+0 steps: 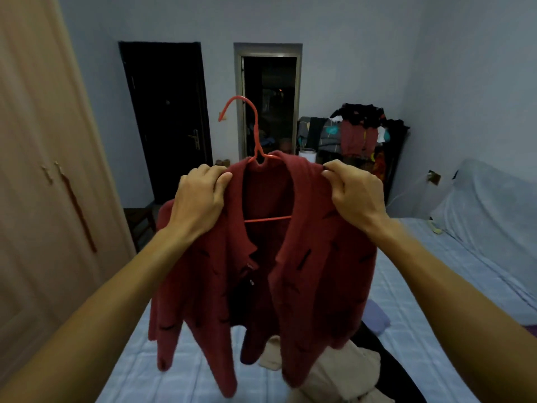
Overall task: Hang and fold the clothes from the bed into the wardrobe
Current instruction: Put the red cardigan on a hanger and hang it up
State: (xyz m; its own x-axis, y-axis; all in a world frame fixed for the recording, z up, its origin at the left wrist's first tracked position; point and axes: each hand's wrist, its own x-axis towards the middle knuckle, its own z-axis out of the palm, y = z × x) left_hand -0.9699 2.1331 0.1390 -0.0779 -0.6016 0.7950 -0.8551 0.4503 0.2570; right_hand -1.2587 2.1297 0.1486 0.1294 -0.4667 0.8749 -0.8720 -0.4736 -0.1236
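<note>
Head view: the red cardigan (319,286) is already on its hanger (257,132), held up over the bed (436,286). It is not yet in the wardrobe (43,170), whose doors look closed. More clothes (334,370) lie on the bed unfolded. The left hand (200,196) and right hand (356,193) each pinch a shoulder. The cardigan hangs with its front open and sleeves dangling.

Home bedroom, bed (421,301) with pale checked sheet, wooden wardrobe (37,170), clothes rack (363,132)

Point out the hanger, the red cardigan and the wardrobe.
hanger (256,132), head view, on the hook's stem.
red cardigan (313,286), head view, on its front panel.
wardrobe (35,141), head view, on its closed door.
</note>
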